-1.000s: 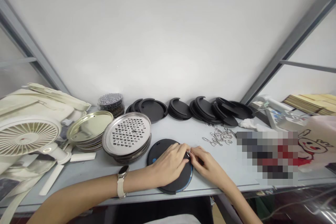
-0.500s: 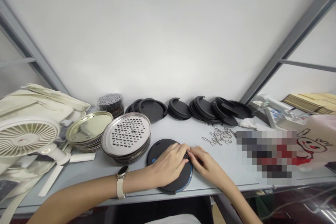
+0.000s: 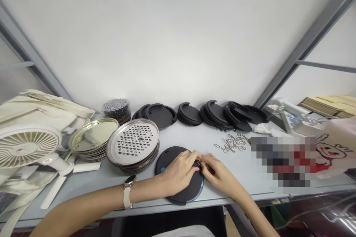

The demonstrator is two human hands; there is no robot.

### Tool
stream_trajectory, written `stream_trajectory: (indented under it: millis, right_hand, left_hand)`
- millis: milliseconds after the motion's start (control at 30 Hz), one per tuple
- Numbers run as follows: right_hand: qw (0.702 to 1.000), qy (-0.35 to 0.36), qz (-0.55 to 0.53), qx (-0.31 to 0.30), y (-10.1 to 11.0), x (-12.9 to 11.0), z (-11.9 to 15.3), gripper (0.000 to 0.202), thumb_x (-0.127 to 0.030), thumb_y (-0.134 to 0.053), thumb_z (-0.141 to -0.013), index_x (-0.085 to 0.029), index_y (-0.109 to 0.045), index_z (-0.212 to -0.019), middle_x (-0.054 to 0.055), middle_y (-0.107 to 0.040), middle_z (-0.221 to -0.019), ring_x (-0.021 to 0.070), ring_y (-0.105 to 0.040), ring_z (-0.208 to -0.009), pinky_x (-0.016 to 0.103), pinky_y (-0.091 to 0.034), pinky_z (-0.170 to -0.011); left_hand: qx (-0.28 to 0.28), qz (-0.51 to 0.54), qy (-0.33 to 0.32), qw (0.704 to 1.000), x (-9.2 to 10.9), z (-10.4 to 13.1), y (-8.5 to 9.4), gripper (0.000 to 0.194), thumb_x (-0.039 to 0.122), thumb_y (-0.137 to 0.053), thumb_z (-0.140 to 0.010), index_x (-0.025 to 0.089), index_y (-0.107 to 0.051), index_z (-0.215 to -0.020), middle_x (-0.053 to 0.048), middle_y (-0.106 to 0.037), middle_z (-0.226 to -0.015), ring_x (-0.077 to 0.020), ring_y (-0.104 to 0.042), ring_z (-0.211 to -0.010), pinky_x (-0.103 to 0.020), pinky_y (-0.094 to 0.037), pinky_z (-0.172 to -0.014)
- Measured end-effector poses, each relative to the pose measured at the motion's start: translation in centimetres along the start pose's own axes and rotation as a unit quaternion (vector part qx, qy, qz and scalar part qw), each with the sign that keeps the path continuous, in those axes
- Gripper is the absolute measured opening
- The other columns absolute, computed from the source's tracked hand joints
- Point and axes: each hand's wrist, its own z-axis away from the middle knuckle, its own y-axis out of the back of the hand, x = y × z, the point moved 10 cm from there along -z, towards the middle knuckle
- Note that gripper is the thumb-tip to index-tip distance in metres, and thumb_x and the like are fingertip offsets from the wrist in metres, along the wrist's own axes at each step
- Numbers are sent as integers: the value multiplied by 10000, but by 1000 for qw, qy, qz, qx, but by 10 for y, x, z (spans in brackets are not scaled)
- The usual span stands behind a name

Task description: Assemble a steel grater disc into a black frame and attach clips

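A round black disc with a blue strip along its right rim and a blue spot at its left lies flat near the table's front edge. Across its top rests my left hand, its fingers pinched at the disc's upper right edge. My right hand meets it there, thumb and fingers closed together. Between the fingertips shows a small metal clip, mostly hidden; which hand bears it more is unclear. Beyond the right hand lies a loose pile of similar metal wire clips.
Stacks of perforated metal discs and gold-toned plates stand to the left, beside a white fan. Several black round holders line the wall. At the right are a printed bag and stacked wooden pieces.
Both hands stay at the disc's upper right edge, their fingertips shifting only slightly. The disc has kept its place, and the view has tilted a little.
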Motion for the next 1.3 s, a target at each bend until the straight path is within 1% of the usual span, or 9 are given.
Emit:
stream_trajectory:
  millis: [167,267,433,600,733,867,967,1300]
  right_hand:
    - [1000,-4,-6,-3,-1,1,0,212,-156,-379,-913,-207,-410,-710,-7,-473,-680,183,-482,-727,296,-383,-662]
    - [1000,-6,-8,-1,0,2,1,206,-149,-382,-906,-206,-413,-710,-7,-477,-685,182,-484,-728,294,-384,-662]
    - [1000,-9,-7,6,1,6,2,226,-145,-391,-892,-210,-374,-676,-18,-453,-658,175,-479,-702,283,-377,-639]
    - [1000,-15,-4,9,1,7,1,242,-196,-386,-928,-209,-399,-687,-19,-462,-649,176,-483,-700,281,-377,-635]
    - [1000,-11,-8,10,2,4,0,248,-228,-371,-959,-208,-423,-717,-15,-485,-666,178,-491,-712,286,-382,-656]
    - [1000,1,-11,5,2,0,-1,251,-235,-356,-974,-206,-442,-740,-9,-507,-698,179,-498,-732,294,-386,-689]
    - [1000,6,-12,3,2,-1,-1,257,-228,-349,-974,-205,-442,-736,-10,-501,-694,178,-497,-731,297,-388,-700]
    - [1000,2,2,9,0,3,0,248,-184,-375,-942,-205,-417,-698,-18,-476,-652,173,-480,-693,291,-385,-658]
  left_hand:
    - [12,48,17,999,-8,-1,0,297,45,-509,-832,225,-470,-1065,-37,-576,-1089,-197,-543,-1038,-336,-450,-909]
    - [10,48,16,999,-6,-1,0,275,56,-505,-839,223,-473,-1055,-40,-577,-1090,-200,-542,-1050,-343,-451,-916]
    - [16,45,13,999,-4,0,2,281,57,-521,-840,225,-460,-1058,-28,-594,-1072,-187,-549,-1060,-328,-447,-933]
    - [27,54,28,998,-8,1,2,306,71,-535,-836,227,-445,-1083,-30,-570,-1100,-167,-570,-1026,-279,-482,-881]
    - [37,37,35,998,-8,2,3,323,98,-537,-841,229,-431,-1117,-37,-550,-1122,-178,-572,-998,-307,-481,-868]
    - [29,5,18,999,-2,2,3,267,102,-509,-858,223,-441,-1086,-43,-556,-1090,-201,-552,-1019,-348,-453,-901]
    - [22,-13,5,1000,1,1,2,251,99,-503,-864,218,-439,-1075,-50,-562,-1079,-210,-535,-1041,-354,-438,-913]
    - [10,-3,1,1000,1,1,2,270,79,-508,-855,211,-430,-1077,-56,-570,-1087,-208,-538,-1049,-336,-432,-918]
